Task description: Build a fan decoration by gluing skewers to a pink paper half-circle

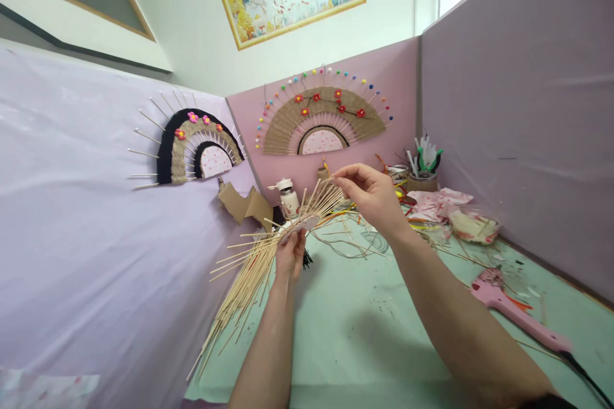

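Observation:
A half-round base [307, 223] with thin wooden sticks fanning out from it is held above the table. My left hand [290, 254] grips this base from below, thumb and fingers pinched on its lower edge. Up and to the right, my right hand [367, 188] has its thumb and index finger closed at the outer tips of the right-hand sticks [329, 198]. What lies between those fingertips is too small to make out. Behind and below the base, a loose pile of sticks [240, 303] lies along the table's left side.
A pink glue gun [520, 319] with a cord lies at the right. Farther back are a white bottle [288, 198], cardboard [244, 204], a tool pot [422, 179], patterned cloth [439, 203] and a protractor [375, 241]. Two decorated fans [326, 115] hang on the partitions.

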Available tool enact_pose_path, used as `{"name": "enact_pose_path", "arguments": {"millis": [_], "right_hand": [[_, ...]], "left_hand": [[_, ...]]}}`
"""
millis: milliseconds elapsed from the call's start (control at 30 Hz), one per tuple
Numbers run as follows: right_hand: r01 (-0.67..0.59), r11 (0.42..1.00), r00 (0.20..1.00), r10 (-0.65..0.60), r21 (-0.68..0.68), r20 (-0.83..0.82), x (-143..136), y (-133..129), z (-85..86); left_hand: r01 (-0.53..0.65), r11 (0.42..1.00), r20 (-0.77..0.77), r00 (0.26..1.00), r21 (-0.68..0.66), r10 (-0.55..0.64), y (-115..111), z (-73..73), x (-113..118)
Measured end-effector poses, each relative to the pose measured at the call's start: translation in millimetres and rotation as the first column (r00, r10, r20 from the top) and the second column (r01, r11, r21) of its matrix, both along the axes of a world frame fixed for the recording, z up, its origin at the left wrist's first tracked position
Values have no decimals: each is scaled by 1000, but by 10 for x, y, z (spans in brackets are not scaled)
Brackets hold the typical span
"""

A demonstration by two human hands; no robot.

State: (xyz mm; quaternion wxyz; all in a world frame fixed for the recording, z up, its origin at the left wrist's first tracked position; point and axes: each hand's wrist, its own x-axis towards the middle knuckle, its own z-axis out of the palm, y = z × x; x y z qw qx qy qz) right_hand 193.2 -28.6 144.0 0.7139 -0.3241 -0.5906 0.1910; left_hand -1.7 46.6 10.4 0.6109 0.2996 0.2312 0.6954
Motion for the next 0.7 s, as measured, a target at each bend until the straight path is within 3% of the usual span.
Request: {"name": "enact_pose_path", "arguments": {"millis": [133,267,400,500,600,700], "right_hand": [[104,995,992,-103,2,-79,16,108,8],[198,978,978,-202,-62,-60,65,202,-165],[216,952,976,-213,-215,37,110,353,-544],[180,908,979,-129,-378,156,80,486,-895],[133,880,976,-35,-456,216,-9,577,-1219],[157,850,963,-19,-503,269,-91,619,-1457]], "left_hand": [[1,1000,-3,1000,11,-1,10,-17,6],[4,1000,-7,1000,-19,-5,-3,2,4],[-5,999,5,1000,-33,5,-18,28,3],[-9,1000,13,1000,-29,9,-29,40,6],[-8,1000,30,1000,-13,8,-48,54,7],[13,1000,60,998,-4,-13,-71,70,10]]}}
